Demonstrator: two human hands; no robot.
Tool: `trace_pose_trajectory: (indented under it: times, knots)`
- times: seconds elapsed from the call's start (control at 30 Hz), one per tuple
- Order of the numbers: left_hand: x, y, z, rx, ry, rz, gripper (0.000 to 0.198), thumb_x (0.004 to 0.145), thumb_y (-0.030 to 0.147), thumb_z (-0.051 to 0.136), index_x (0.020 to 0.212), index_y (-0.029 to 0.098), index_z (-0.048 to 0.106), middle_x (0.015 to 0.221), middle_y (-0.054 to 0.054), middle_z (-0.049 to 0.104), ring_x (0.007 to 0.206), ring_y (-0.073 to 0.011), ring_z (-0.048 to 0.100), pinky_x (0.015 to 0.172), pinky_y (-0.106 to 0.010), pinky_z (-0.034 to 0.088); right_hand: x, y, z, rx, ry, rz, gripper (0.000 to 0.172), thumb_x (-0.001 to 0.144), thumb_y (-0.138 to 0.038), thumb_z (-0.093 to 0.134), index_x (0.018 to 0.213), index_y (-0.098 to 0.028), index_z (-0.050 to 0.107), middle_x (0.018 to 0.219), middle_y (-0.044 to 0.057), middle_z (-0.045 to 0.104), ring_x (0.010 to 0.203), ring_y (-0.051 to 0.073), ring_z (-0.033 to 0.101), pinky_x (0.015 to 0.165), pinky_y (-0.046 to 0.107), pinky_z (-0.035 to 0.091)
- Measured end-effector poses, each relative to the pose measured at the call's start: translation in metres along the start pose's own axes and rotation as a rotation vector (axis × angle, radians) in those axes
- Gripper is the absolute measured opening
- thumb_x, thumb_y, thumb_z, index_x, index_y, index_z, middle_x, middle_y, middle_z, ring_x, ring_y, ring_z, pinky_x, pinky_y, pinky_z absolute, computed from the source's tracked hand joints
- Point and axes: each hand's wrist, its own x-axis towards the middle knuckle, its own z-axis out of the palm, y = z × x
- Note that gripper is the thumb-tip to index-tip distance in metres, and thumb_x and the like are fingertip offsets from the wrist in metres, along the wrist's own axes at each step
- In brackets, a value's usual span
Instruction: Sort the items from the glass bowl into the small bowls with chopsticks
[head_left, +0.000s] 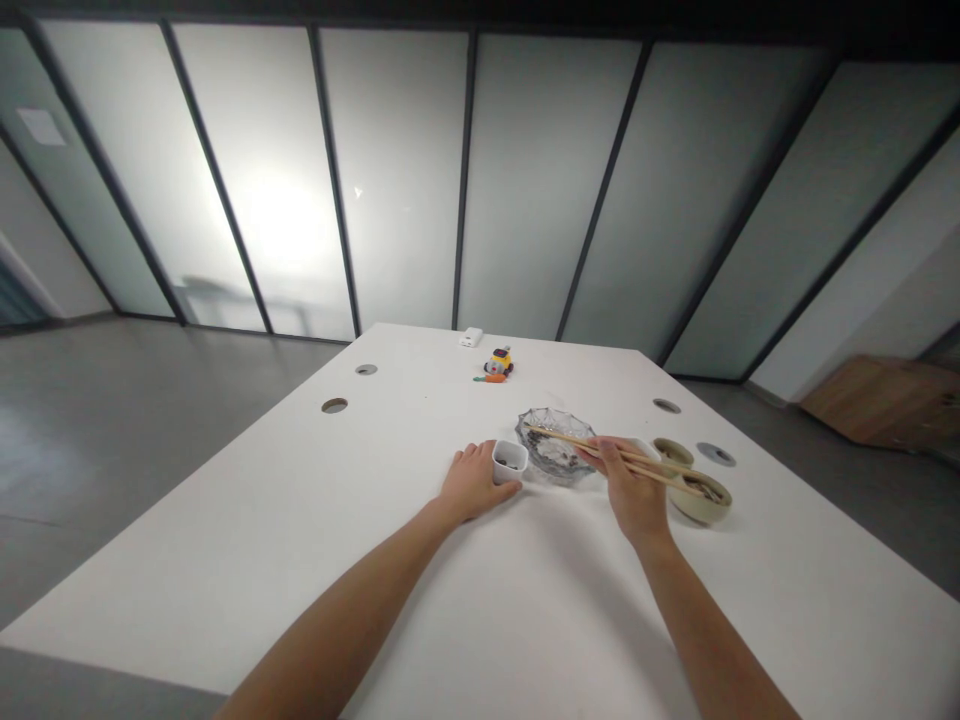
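My left hand (476,482) is wrapped round the side of a small white cup (509,461) on the table, with a few small dark bits inside it. In my right hand (634,490) is a pair of wooden chopsticks (559,434), their tips reaching over a clear cut-glass bowl (534,463). Dark bits and something whitish lie in that bowl; whether the tips pinch anything is too small to tell. Beside my right hand stands a pale green bowl (699,509) with small pieces in it, and a second green bowl (673,452) sits just behind. A white object is partly hidden behind my fingers.
On the white table (360,560), a yellow toy vehicle (499,362) and an orange toy carrot (495,379) lie farther back, near a white box-like item (471,337). Round holes (334,406) pierce the tabletop on both sides. Frosted glass panels (397,180) stand behind.
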Motion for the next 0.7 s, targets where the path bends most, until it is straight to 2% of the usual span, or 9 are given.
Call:
trace_pose_trajectory:
  times: [0.07, 0.13, 0.23, 0.33, 0.4, 0.53, 0.7]
  knots:
    - [0.0, 0.0, -0.001, -0.001, -0.001, -0.004, 0.054, 0.086, 0.059, 0.067, 0.124, 0.022, 0.057, 0.125, -0.012, 0.069, 0.121, -0.034, 0.062, 0.102, -0.043, 0.045, -0.002, -0.002, 0.006, 0.213, 0.056, 0.131, 0.031, 0.097, -0.051, 0.066, 0.09, -0.022, 0.072, 0.093, 0.007, 0.077, 0.079, 0.023, 0.076, 0.078, 0.048, 0.068]
    - [0.0, 0.001, -0.002, 0.002, -0.006, -0.006, 0.053, 0.086, 0.059, 0.067, 0.123, 0.023, 0.057, 0.126, -0.011, 0.069, 0.121, -0.0336, 0.061, 0.102, -0.042, 0.045, -0.003, -0.005, 0.01, 0.311, 0.078, 0.186, 0.03, 0.093, -0.052, 0.071, 0.086, -0.022, 0.071, 0.09, 0.005, 0.077, 0.081, 0.024, 0.076, 0.077, 0.047, 0.069]
    - [0.0, 0.001, -0.002, 0.008, -0.016, 0.0, 0.052, 0.086, 0.058, 0.067, 0.123, 0.023, 0.057, 0.128, -0.011, 0.068, 0.122, -0.0334, 0.061, 0.102, -0.042, 0.045, -0.004, -0.01, 0.012, 0.329, 0.024, 0.212, 0.032, 0.093, -0.054, 0.07, 0.084, -0.023, 0.071, 0.087, 0.005, 0.077, 0.077, 0.023, 0.076, 0.072, 0.045, 0.07]
    - [0.0, 0.001, -0.001, 0.01, -0.004, 0.004, 0.053, 0.086, 0.059, 0.067, 0.122, 0.022, 0.057, 0.125, -0.012, 0.069, 0.121, -0.0343, 0.061, 0.101, -0.044, 0.046, -0.004, -0.016, 0.008, 0.235, -0.05, 0.232, 0.039, 0.092, -0.059, 0.069, 0.084, -0.022, 0.073, 0.081, 0.007, 0.077, 0.067, 0.023, 0.074, 0.064, 0.041, 0.068]
    - [0.001, 0.0, 0.0, 0.01, 0.005, 0.005, 0.052, 0.086, 0.059, 0.067, 0.121, 0.022, 0.057, 0.124, -0.012, 0.069, 0.12, -0.0344, 0.061, 0.1, -0.044, 0.046, -0.003, -0.019, 0.005, 0.099, -0.033, 0.201, 0.043, 0.092, -0.064, 0.066, 0.086, -0.022, 0.074, 0.082, 0.008, 0.077, 0.068, 0.024, 0.073, 0.066, 0.041, 0.066]
    - [0.002, -0.003, 0.003, 0.013, 0.004, 0.01, 0.051, 0.087, 0.06, 0.066, 0.12, 0.022, 0.058, 0.125, -0.012, 0.069, 0.12, -0.0342, 0.061, 0.1, -0.043, 0.045, -0.001, -0.019, 0.0, -0.255, 0.032, 0.022, 0.048, 0.095, -0.067, 0.058, 0.089, -0.023, 0.076, 0.087, 0.009, 0.077, 0.082, 0.026, 0.072, 0.077, 0.041, 0.06]
    - [0.004, -0.008, 0.011, 0.01, 0.023, 0.031, 0.056, 0.087, 0.062, 0.066, 0.125, 0.022, 0.055, 0.126, -0.011, 0.069, 0.119, -0.0338, 0.061, 0.1, -0.044, 0.046, 0.008, 0.002, 0.005, -0.378, -0.068, -0.141, 0.053, 0.099, -0.068, 0.05, 0.087, -0.023, 0.075, 0.086, 0.009, 0.077, 0.082, 0.026, 0.071, 0.081, 0.041, 0.056]
